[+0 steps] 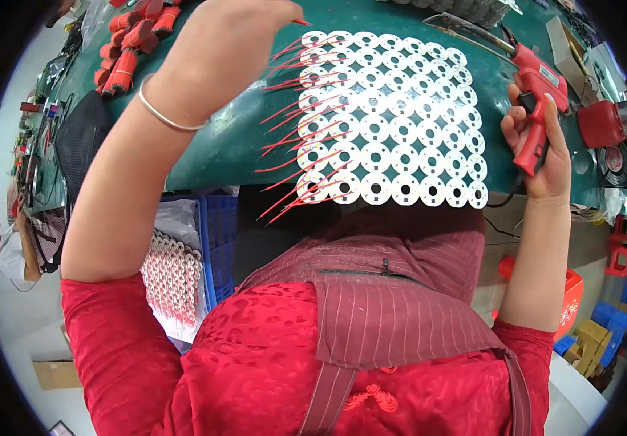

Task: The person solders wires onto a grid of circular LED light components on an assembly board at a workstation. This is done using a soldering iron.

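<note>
My right hand (555, 163) is wrapped round the handle of a red soldering gun (544, 78), whose metal tip end points left over the far side of the board panel. My left hand (230, 54) is raised at the far left of the panel, fingers pinched, with a bit of red wire (300, 22) showing at the fingertips. Between my hands lies a panel of white ring-shaped circuit boards (405, 157), joined in rows. Thin red wires (273, 168) stick out leftward from the boards of its two left columns.
Bundles of red wire (123, 69) lie at the far left of the green table (212, 163). A red container (600, 123) stands at the right. Below the table's edge, a blue crate (219, 247) sits beside another wired panel (173, 280). Another person (12, 243) is at the far left.
</note>
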`<state>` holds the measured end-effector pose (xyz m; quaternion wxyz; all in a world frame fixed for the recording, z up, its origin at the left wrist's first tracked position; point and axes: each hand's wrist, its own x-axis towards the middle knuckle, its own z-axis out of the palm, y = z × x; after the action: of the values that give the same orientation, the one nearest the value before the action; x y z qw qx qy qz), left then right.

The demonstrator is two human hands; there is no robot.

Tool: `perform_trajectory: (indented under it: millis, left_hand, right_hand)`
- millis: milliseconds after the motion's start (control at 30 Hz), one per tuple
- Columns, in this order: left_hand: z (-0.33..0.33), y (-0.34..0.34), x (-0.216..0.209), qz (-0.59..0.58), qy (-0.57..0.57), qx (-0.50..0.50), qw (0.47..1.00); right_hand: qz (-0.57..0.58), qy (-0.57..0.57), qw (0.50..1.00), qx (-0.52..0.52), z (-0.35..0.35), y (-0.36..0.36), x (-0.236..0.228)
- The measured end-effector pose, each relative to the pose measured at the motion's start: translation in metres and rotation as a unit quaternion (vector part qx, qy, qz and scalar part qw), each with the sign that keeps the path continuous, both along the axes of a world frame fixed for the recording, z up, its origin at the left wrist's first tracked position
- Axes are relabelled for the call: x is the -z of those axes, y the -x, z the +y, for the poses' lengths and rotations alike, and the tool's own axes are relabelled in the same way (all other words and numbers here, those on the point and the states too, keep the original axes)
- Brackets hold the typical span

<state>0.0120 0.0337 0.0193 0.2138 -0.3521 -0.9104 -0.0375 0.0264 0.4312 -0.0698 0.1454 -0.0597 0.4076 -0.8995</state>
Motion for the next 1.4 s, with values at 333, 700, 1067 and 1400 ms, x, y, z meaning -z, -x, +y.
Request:
perform_trajectory:
  millis: [333, 700, 1067, 1400]
  left_hand:
    - [0.037, 0.039, 0.040, -0.026, -0.095, 0.002, 0.995]
    - [0.034, 0.052, 0.070, 0.001, -0.063, 0.053, 0.997]
    - [0.031, 0.046, 0.064, 0.002, -0.054, 0.050, 0.997]
    - [0.032, 0.047, 0.066, 0.037, -0.068, 0.062, 0.995]
  right_hand:
    - [0.017, -0.010, 0.999, 0.029, -0.006, -0.003, 0.000]
    - [0.001, -0.089, 0.992, 0.086, -0.014, -0.009, -0.009]
    - [0.077, -0.427, 0.882, 0.182, -0.082, -0.054, -0.063]
    - [0.107, -0.435, 0.884, 0.135, -0.111, -0.047, -0.055]
